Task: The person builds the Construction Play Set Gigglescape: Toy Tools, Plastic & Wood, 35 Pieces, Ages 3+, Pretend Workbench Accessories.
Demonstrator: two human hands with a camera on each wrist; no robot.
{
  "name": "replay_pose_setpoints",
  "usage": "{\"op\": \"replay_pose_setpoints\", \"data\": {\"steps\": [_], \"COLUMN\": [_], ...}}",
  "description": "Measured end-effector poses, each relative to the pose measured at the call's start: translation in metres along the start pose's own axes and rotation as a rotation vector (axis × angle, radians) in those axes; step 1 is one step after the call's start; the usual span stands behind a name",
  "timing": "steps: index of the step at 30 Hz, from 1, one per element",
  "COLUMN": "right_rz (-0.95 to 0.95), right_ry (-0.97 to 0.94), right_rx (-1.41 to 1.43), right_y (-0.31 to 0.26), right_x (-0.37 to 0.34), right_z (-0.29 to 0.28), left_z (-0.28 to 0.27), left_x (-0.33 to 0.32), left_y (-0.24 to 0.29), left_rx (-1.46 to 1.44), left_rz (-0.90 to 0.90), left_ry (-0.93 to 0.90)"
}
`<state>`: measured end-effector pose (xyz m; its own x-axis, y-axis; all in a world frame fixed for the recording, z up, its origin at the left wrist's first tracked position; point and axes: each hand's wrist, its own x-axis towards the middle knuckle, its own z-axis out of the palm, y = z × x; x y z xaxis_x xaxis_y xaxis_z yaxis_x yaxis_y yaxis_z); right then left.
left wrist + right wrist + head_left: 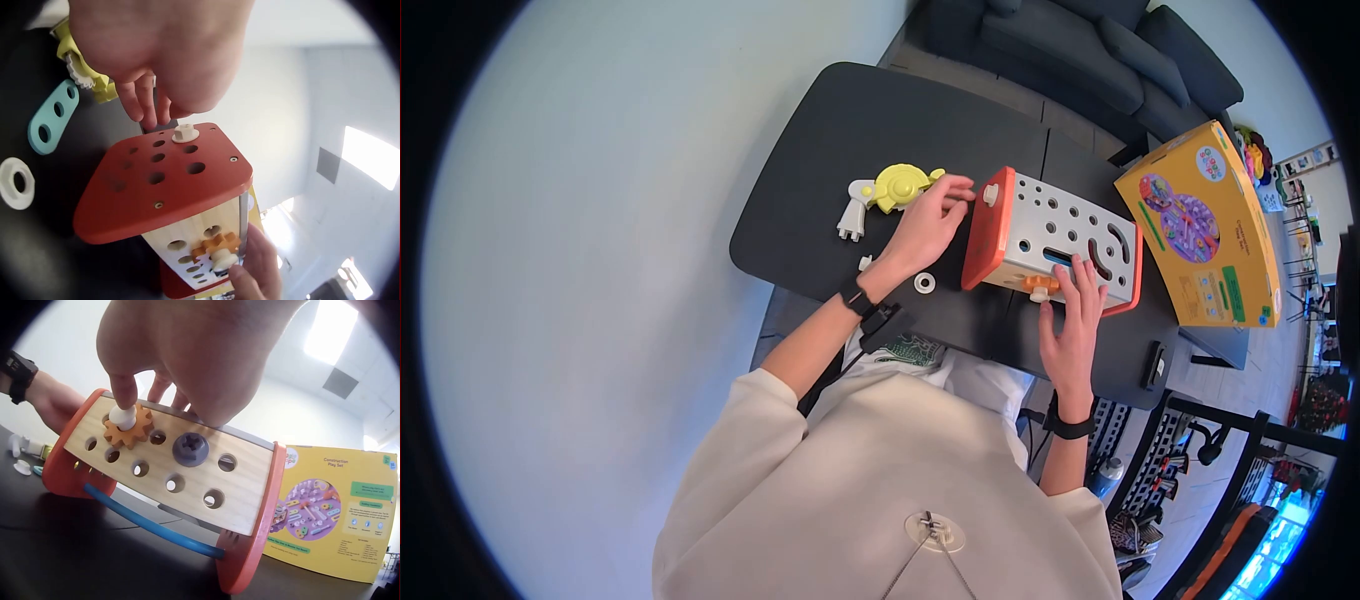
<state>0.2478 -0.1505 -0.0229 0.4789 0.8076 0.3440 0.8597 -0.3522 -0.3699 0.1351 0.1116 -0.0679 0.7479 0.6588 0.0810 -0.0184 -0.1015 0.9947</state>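
A toy toolbox (1028, 268) with red end panels and a hole-studded grey top stands on the table. My right hand (1077, 335) rests on it, fingers extended over the top. Its thumb touches the white knob (122, 417) at the centre of an orange gear (142, 427) on the wooden side. My left hand (927, 228) hovers by the near red panel (134, 200), fingers loosely bent with nothing visible in them. A white hex bolt head (185, 133) sticks out of that panel near the left fingertips. A purple screw (190, 450) sits in the wooden side.
Left of the toolbox lie a yellow and white toy piece (890, 190), a teal holed strip (52, 120) and a white nut (9, 194). The yellow packaging box (1240, 270) stands at the right. A small black object (1153, 365) lies near the table's right edge.
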Motion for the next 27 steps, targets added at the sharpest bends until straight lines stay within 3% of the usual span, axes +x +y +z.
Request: {"op": "replay_pose_setpoints", "data": {"steps": [2,4,5,7,8,11,14,16,19,20,23,25,27], "right_rz": [0.001,0.005,0.02,0.036,0.044,0.031,0.04,-0.024,0.027,0.032,0.134,0.344,0.407], "right_ry": [-0.005,-0.007,0.004,0.015,0.041,0.143,0.211,0.054,-0.226,-0.222,-0.254,-0.316,-0.328], "right_rx": [0.015,0.031,0.087,0.147,0.199,0.208,0.256,0.328,0.356,0.358,0.479,0.65,0.7], "right_y": [-0.001,-0.002,-0.001,-0.001,-0.001,-0.014,-0.027,-0.037,-0.06,-0.064,-0.067,-0.068,-0.064], "right_x": [0.001,0.002,0.002,0.002,0.002,0.002,-0.008,-0.013,-0.018,-0.022,-0.03,-0.029,-0.028], "right_z": [-0.002,-0.005,-0.006,-0.008,-0.009,-0.011,-0.013,-0.012,-0.005,0.002,0.024,0.026,0.028], "left_z": [-0.009,-0.019,-0.023,-0.025,-0.023,-0.02,-0.018,-0.014,-0.003,0.002,0.016,0.019,0.024], "left_x": [-0.018,-0.042,-0.056,-0.083,-0.092,-0.103,-0.106,-0.111,-0.12,-0.124,-0.133,-0.134,-0.132], "left_y": [0.003,0.001,-0.001,-0.008,-0.014,-0.025,-0.025,-0.015,0.013,0.018,0.022,0.027,0.03], "left_rx": [0.094,0.511,0.513,0.912,1.021,1.176,1.218,1.14,1.015,0.967,0.844,0.864,0.837], "left_rz": [0.019,0.066,0.067,0.26,0.253,0.268,0.311,0.364,0.462,0.503,0.542,0.527,0.49], "left_ry": [0.011,-0.127,-0.13,-0.188,-0.217,-0.24,-0.244,-0.228,-0.214,-0.212,-0.19,-0.224,-0.236]}}
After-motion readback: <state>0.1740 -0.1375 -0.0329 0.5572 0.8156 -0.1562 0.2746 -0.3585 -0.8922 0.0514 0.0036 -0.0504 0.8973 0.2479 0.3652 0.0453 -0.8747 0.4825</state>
